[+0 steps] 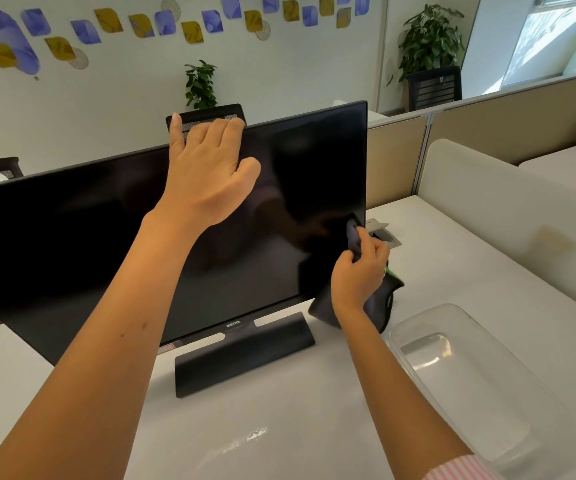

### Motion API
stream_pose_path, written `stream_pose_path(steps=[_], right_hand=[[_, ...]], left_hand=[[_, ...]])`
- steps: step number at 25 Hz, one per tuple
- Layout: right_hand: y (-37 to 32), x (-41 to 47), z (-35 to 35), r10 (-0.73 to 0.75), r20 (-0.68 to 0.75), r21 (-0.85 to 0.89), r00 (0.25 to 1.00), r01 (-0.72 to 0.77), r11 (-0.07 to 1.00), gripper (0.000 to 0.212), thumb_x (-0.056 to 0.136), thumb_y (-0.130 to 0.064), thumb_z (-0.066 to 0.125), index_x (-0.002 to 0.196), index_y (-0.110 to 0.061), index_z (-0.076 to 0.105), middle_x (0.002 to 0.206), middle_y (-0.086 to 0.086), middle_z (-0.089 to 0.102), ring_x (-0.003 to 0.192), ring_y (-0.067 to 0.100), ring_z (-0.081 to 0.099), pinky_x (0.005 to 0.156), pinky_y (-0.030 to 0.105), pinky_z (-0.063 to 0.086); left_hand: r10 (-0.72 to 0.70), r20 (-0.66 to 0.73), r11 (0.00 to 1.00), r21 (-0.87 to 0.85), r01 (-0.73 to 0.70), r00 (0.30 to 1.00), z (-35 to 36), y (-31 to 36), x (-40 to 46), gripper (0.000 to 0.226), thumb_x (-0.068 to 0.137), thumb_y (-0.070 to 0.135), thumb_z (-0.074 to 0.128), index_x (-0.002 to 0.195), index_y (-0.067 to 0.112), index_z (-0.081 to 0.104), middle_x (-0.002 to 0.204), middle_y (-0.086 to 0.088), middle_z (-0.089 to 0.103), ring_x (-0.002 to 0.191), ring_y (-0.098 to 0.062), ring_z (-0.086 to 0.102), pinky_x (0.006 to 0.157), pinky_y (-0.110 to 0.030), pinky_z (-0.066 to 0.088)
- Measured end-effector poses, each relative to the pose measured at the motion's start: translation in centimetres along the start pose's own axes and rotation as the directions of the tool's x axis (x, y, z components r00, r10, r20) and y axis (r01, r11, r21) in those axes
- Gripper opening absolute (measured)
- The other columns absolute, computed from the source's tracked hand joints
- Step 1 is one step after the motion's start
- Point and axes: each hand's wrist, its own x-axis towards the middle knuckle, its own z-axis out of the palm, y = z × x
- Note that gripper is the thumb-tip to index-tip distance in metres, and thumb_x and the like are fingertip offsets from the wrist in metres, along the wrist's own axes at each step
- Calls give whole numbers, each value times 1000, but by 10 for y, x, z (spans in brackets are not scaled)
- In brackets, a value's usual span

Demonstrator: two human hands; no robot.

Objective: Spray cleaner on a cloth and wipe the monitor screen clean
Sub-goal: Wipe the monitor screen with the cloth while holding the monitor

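A black monitor (71, 237) with a dark, switched-off screen stands on a flat black base (245, 362) on the white desk. My left hand (210, 171) grips the monitor's top edge near the middle, fingers hooked over it and thumb on the screen. My right hand (359, 271) is closed on a dark grey cloth (355, 237), pressing its bunched tip against the screen's lower right corner. The rest of the cloth hangs below my hand toward the desk. Behind my right hand a dark object with a bit of green shows; I cannot tell what it is.
A clear plastic tray (466, 375) lies on the white desk (279, 427) at the right front. A cream desk divider (504, 209) rises to the right. A cable port (387, 237) sits in the desk behind the monitor. Chairs and potted plants stand farther back.
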Motion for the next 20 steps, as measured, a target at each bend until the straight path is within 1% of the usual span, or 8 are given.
stream_pose_path(steps=[2,4,9,11,13,15,18,20], right_hand=[[-19,13,0,-53,-22,8,998,53,999,36,86,2,55,119,-11,62,111,13,55,100,21,56,84,26,49],[-32,20,0,-134,-2,2,991,134,991,35,86,0,57,118,-12,63,110,12,56,99,20,56,83,25,51],[-26,-1,-7,-331,162,-37,930,341,939,31,84,1,61,112,-10,67,108,11,59,97,23,56,75,28,55],[-11,-19,-10,-356,242,-100,903,388,916,29,83,0,62,110,-8,67,107,13,61,98,27,57,75,30,55],[3,-27,-12,-314,288,-142,905,365,920,28,84,-2,63,111,-8,67,109,14,62,100,28,58,77,29,54],[9,-26,-13,-203,295,-133,934,251,959,30,85,-3,62,115,-10,66,112,12,61,102,26,57,81,28,54],[0,-14,-13,-53,248,-49,967,67,997,36,87,-2,59,122,-12,61,112,8,55,101,22,57,80,21,51],[-14,1,-13,-27,203,-5,979,29,1000,38,88,-2,57,125,-13,58,110,7,52,98,20,56,79,18,48]], left_hand=[[-1,3,1000,0,1,1000,0,0,0,52,83,29,29,131,12,40,134,-3,48,128,-23,36,113,-51,-8],[-1,2,1000,8,1,1000,0,-1,0,51,83,29,30,130,12,40,133,-4,49,127,-24,37,113,-50,-8],[0,-4,1000,17,0,1000,2,-1,2,53,82,30,30,131,12,40,133,-4,49,127,-24,37,113,-50,-8],[-3,-6,1000,19,3,1000,3,-1,2,53,82,30,31,131,12,40,134,-5,49,127,-25,37,113,-51,-8],[-1,-9,1000,22,1,1000,3,-1,2,53,81,30,31,131,12,40,134,-5,49,127,-25,37,112,-50,-8],[-2,-5,1000,20,2,1000,2,-1,2,54,80,30,31,131,13,40,134,-5,49,128,-25,36,112,-50,-9],[-9,10,1000,9,9,1000,0,-1,2,56,79,30,30,131,13,39,134,-5,49,128,-24,36,113,-50,-9],[-12,21,1000,5,12,1000,-1,-1,1,56,78,30,30,131,13,39,134,-5,49,128,-24,35,113,-50,-8]])
